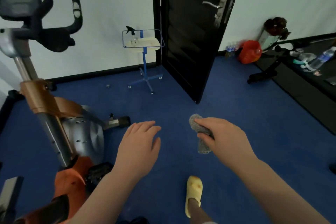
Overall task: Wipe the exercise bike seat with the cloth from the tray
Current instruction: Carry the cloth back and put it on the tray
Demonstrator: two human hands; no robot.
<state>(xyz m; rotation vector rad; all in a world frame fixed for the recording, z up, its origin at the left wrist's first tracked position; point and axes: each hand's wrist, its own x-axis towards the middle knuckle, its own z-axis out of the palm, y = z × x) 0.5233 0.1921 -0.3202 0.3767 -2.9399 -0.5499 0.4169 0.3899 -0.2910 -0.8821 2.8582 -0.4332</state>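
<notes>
Grey knitted cloth sits bunched in the right hand, which grips it with a tail dangling below; it looks light, limp and easy to refold, best held as a wad. The left hand is spread wide and holds nothing. Left of both hands stands the exercise bike; I cannot make out its seat. Farther off, the tray on its blue stand carries a spray bottle, beside the dark door.

Grey knitted cloth bunched in fingers; tray far off, seemingly cream.
</notes>
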